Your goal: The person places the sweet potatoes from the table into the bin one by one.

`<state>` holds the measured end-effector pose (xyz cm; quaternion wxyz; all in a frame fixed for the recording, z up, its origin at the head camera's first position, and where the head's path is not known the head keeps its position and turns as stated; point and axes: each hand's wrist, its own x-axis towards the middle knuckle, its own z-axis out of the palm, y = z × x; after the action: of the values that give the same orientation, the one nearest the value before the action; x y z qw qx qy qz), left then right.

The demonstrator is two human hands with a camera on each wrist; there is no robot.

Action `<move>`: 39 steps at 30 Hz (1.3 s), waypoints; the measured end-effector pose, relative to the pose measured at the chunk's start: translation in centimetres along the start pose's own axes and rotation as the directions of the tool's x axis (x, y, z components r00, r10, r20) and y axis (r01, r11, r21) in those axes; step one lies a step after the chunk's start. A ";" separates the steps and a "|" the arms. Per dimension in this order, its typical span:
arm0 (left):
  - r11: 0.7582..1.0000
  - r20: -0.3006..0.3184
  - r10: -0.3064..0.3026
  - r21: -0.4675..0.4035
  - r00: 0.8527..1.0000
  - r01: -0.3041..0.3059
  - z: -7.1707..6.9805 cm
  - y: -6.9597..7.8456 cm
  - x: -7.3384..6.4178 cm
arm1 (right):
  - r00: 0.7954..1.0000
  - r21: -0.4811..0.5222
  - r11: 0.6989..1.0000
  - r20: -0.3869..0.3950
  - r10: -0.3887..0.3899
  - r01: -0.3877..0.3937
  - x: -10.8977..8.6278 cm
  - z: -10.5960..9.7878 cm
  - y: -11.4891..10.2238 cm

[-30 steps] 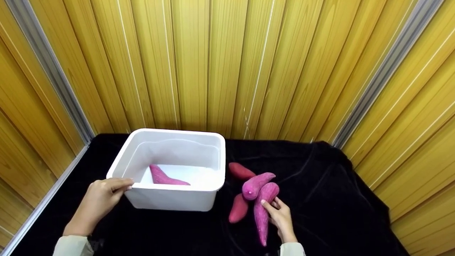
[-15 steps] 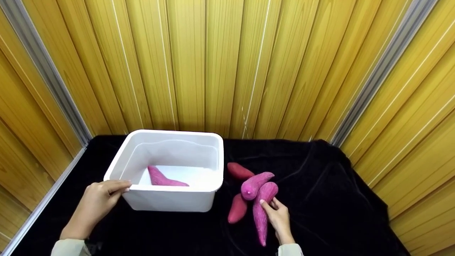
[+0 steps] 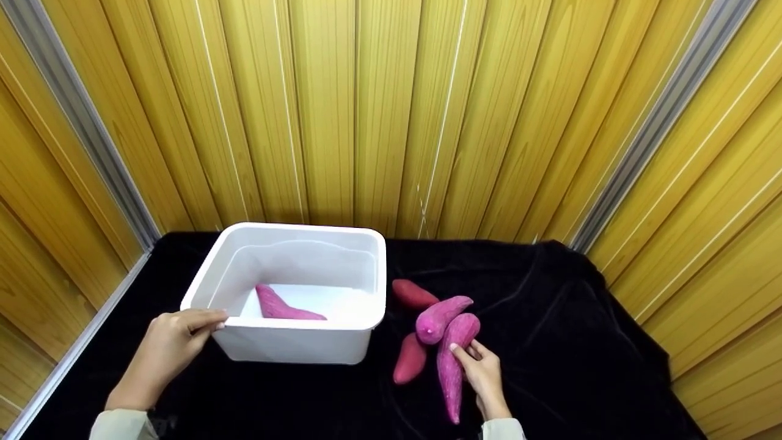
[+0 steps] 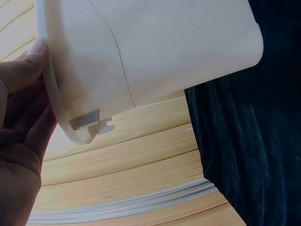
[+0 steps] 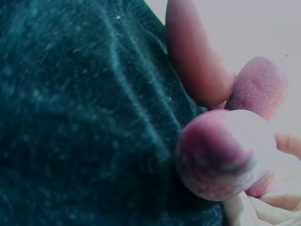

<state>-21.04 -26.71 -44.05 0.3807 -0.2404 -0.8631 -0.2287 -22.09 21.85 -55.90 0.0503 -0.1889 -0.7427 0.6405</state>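
A white plastic tub [image 3: 293, 343] stands left of the middle in the head view, one purple-pink sweet potato [image 3: 282, 305] lying on its floor. My left hand [image 3: 174, 339] grips the rim at its near left corner; in the left wrist view the thumb [image 4: 29, 66] lies over that rim. To the right, my right hand [image 3: 482, 370] holds a long purple-pink sweet potato [image 3: 451, 366] by its right side, thumb on top. Against its upper end rests another purple-pink sweet potato [image 3: 441, 321]. Two redder sweet potatoes, a far one [image 3: 413, 294] and a near one [image 3: 409, 360], lie beside these.
Black velvety cloth [image 3: 568, 342] covers the table under everything. Yellow wood-patterned panels [image 3: 379, 116] rise behind and on both sides, with grey metal strips [image 3: 657, 116] at the corners. The tub stands close to the back panel.
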 end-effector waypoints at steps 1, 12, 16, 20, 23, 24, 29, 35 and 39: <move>1.000 -0.001 0.004 0.003 1.000 -0.004 0.0 0.0 0.0 | 1.000 0.016 1.000 0.010 0.007 -0.007 0.0 -0.1 0.0; 1.000 0.022 -0.005 0.017 1.000 0.005 -0.2 0.1 0.2 | 0.998 0.072 0.996 0.038 0.045 -0.047 0.0 -0.4 -0.2; 1.000 0.021 0.002 0.023 1.000 -0.002 -0.2 0.0 0.2 | 0.998 0.074 0.996 0.042 0.048 -0.051 0.0 -0.5 -0.2; 1.000 0.018 0.010 0.026 1.000 -0.011 -0.1 0.0 0.2 | 0.998 0.075 0.996 0.045 0.047 -0.051 0.0 -0.5 -0.4; 1.000 0.018 0.006 0.027 1.000 -0.006 -0.2 0.0 0.2 | 0.998 0.072 0.996 0.048 0.046 -0.049 -0.1 -0.5 -0.4; 1.000 0.019 0.002 0.029 1.000 -0.003 -0.2 0.0 0.2 | 0.998 0.070 0.996 0.046 0.048 -0.051 -0.1 -0.5 -0.5; 0.999 0.023 -0.015 0.029 1.000 0.014 -0.2 0.1 0.0 | 0.998 0.071 0.996 0.036 0.052 -0.055 -0.3 -0.6 -0.7; 1.000 0.016 -0.010 0.018 1.000 0.010 -0.2 0.0 -0.1 | 0.998 0.083 0.996 0.040 0.038 -0.041 -0.5 -0.6 -1.1; 1.000 0.015 -0.004 0.016 1.000 0.003 -0.2 0.0 0.0 | 0.998 0.089 0.995 0.046 0.038 -0.042 -0.6 -0.6 -1.3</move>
<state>-20.95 -26.82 -43.98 0.3758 -0.2374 -0.8682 -0.2206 -21.66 22.08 -54.41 0.0297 -0.1870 -0.7101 0.6782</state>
